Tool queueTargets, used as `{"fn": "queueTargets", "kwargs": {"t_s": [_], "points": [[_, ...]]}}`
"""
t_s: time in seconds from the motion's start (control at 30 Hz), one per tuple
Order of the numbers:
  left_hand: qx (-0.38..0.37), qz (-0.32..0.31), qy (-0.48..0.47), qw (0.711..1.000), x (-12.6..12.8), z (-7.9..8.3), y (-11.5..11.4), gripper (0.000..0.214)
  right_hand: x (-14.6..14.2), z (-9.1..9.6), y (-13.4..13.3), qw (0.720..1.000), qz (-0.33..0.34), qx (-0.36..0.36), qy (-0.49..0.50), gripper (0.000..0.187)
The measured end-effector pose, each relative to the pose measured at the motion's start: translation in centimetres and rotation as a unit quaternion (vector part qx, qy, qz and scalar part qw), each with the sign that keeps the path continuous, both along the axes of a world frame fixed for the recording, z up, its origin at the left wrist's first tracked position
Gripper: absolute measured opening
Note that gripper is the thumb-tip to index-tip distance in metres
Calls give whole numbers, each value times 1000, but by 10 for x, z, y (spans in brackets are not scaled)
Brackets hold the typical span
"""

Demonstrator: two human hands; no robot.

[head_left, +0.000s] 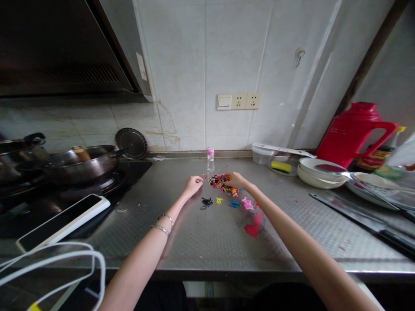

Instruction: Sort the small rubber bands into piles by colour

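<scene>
Right hand [238, 179] touches colourful bands [218, 183] on metal counter [207, 242] below tiled wall [181, 65].

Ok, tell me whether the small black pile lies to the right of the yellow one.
No, the black pile lies to the left of the yellow pile, nearer the left hand.

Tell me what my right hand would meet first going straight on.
Your right hand would likely meet the mixed colorful pile first; it seems right at the edge, though exact contact is unclear.
</scene>
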State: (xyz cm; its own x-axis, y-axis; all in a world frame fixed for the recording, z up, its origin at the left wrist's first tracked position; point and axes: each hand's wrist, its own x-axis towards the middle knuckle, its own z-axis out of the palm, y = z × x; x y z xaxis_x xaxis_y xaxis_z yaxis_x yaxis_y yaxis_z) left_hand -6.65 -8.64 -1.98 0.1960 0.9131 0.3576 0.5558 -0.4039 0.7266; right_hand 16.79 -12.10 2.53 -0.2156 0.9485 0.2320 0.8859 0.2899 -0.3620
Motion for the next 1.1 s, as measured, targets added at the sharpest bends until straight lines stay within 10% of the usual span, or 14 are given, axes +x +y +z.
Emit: {"fn": "queueTargets", "kwargs": {"t_s": [0.43, 0.73, 1.1], "points": [[-9, -4, -7, 1000, 1, 1, 0, 22, -30, 5, 0, 995, 84, 38, 35, 39], [-7, -3, 1, 1000, 1, -1, 0, 21, 23, 5, -21, 991, 78, 103, 17, 37], [-7, 12, 23, 1000, 1, 0, -2, 21, 101, -27, -35, 993, -97, 40, 53, 28]]}}
